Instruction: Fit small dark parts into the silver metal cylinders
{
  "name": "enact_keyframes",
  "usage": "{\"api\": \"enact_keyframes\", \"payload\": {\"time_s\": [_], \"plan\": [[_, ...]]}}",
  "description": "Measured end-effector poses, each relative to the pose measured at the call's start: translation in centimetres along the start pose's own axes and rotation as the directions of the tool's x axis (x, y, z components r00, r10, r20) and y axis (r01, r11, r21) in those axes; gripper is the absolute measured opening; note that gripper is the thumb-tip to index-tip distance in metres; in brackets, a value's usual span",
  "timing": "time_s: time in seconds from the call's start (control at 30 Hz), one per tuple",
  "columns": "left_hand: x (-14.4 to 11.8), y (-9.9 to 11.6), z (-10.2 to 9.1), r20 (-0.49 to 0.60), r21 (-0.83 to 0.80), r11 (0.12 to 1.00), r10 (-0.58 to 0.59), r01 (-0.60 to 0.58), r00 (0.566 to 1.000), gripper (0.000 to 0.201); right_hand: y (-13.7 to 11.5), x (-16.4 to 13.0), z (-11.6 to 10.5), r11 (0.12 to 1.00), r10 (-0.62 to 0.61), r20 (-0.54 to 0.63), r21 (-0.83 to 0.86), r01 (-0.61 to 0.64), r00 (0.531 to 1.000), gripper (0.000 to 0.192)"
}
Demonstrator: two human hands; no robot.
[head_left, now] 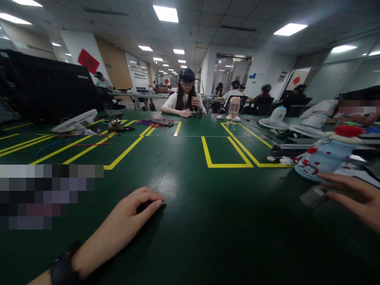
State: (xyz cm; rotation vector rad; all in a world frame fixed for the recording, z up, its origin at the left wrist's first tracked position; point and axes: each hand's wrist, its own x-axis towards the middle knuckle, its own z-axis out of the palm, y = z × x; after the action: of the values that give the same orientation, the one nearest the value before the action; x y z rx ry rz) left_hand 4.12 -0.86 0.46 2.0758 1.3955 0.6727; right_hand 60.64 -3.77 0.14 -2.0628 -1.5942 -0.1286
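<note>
My left hand (139, 208) rests on the dark green table (190, 229), its fingers bent and the thumb tip meeting the index fingertip. Nothing shows in it. At the right edge, my right hand (356, 196) grips a small grey cylinder (314, 196) between thumb and fingers. The cylinder is tilted and a little blurred, so its exact kind is unclear. Just behind it stands a light blue, cloth-like figure (329, 156) with a red top and red dots, close to my right fingertips.
White fans (274, 118) and dark flat equipment (293, 148) crowd the right side. Coloured wires (157, 123) and another fan (75, 120) lie at the far left. A clear bottle (234, 107) stands near the far edge, where a person (185, 95) sits. Yellow tape (230, 166) marks the table.
</note>
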Motion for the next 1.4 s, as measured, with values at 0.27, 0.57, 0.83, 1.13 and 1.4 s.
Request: {"api": "enact_keyframes", "payload": {"time_s": [0.27, 0.57, 0.83, 1.13, 1.4], "plan": [[0.1, -0.5, 0.1, 0.018, -0.017, 1.0, 0.012, -0.012, 1.0, 0.026, -10.9, -2.2, 0.4, 0.995, 0.029, 0.229, 0.089, -0.05, 0.973, 0.049], [-0.1, -0.8, 0.1, 0.003, 0.041, 0.999, 0.035, -0.035, 0.999, 0.023, -27.4, -6.1, 5.2, 0.682, -0.668, 0.301, 0.613, 0.399, 0.68, 0.041], [1.6, 5.6, 2.4, -0.081, -0.015, 0.981, 0.19, -0.192, 0.978, 0.022, -26.0, -7.0, 7.6, 0.674, -0.572, 0.341, 0.714, 0.19, 0.746, 0.063], [3.4, 7.3, 3.7, -0.086, -0.021, 0.975, 0.219, -0.222, 0.972, 0.013, -25.8, -6.5, 7.1, 0.636, -0.598, 0.323, 0.748, 0.189, 0.734, 0.035], [3.4, 5.3, 5.5, 0.114, 0.09, 0.979, 0.171, -0.182, 0.979, 0.013, -25.5, -6.8, 7.7, 0.631, -0.6, 0.28, 0.742, 0.227, 0.75, 0.04]]}}
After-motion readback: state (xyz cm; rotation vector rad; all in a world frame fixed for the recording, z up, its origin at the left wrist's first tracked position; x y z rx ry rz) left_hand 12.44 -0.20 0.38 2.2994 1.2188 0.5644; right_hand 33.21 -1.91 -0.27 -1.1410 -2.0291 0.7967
